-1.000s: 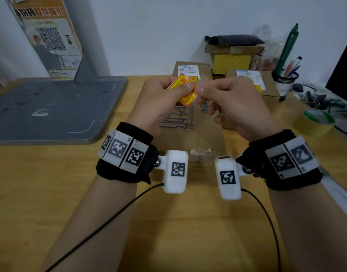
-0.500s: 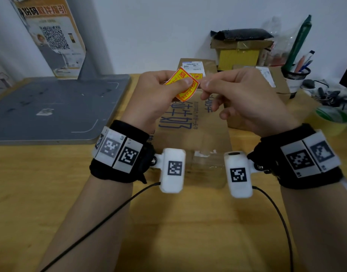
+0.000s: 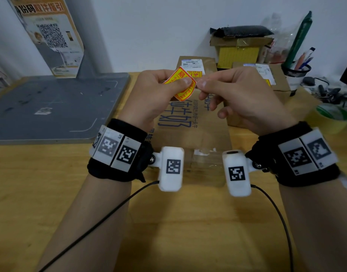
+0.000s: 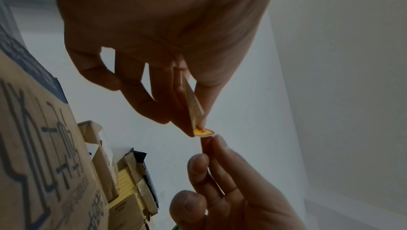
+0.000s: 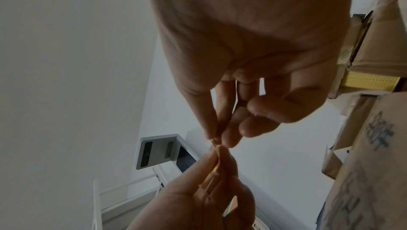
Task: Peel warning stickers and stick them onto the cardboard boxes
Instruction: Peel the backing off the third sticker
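Note:
A yellow and red warning sticker (image 3: 185,93) on its backing is held up over the long cardboard box (image 3: 188,122) with blue print. My left hand (image 3: 183,82) pinches the sticker between thumb and fingers. My right hand (image 3: 201,84) pinches its right corner with thumb and forefinger. In the left wrist view the sticker (image 4: 193,110) shows edge-on, and the right hand (image 4: 209,141) touches its curled corner. The right wrist view shows the right hand (image 5: 214,138) pinched just above the left hand (image 5: 218,164). A second box (image 3: 206,63) behind carries a stuck sticker (image 3: 194,74).
A grey mat (image 3: 51,107) covers the table's left, with a poster (image 3: 49,36) behind it. A third box (image 3: 276,79), a pen holder (image 3: 296,69) and a yellow tape roll (image 3: 333,118) stand at the right. Bare wooden table (image 3: 168,222) lies near me.
Both hands keep their hold on the sticker. The sticker has tilted so that more of its printed face shows, and the hands have shifted slightly above the box.

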A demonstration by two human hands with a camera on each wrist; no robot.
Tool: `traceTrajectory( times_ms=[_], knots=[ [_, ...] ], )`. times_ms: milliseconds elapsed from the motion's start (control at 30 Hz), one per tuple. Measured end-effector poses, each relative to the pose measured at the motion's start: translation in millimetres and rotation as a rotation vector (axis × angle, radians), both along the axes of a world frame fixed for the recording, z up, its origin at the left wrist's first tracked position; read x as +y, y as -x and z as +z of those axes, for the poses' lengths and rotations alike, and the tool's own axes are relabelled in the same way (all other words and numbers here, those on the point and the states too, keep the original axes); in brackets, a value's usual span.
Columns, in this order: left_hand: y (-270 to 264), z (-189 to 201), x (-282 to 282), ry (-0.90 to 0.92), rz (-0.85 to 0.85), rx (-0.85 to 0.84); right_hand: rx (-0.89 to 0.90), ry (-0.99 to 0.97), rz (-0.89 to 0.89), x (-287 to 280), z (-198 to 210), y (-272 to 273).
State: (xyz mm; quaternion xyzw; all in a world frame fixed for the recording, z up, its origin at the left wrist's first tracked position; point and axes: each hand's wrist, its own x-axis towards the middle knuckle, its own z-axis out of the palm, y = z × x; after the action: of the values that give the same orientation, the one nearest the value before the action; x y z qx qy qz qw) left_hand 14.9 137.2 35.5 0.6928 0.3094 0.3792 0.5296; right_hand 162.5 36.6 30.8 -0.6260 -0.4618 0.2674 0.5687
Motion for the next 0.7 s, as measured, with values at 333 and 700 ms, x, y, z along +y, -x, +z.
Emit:
traceTrajectory(
  times_ms=[333,700],
  knots=[
    [-0.2,-0.6,0.9,0.007,-0.016,0.004,0.007,0.007,0.005,0.8,-0.3,0.8],
    [-1.4,-1.6,-1.3,0.035,-0.055,0.004,0.007,0.004,-0.007,3.7,-2.0,3.9]
  ],
)
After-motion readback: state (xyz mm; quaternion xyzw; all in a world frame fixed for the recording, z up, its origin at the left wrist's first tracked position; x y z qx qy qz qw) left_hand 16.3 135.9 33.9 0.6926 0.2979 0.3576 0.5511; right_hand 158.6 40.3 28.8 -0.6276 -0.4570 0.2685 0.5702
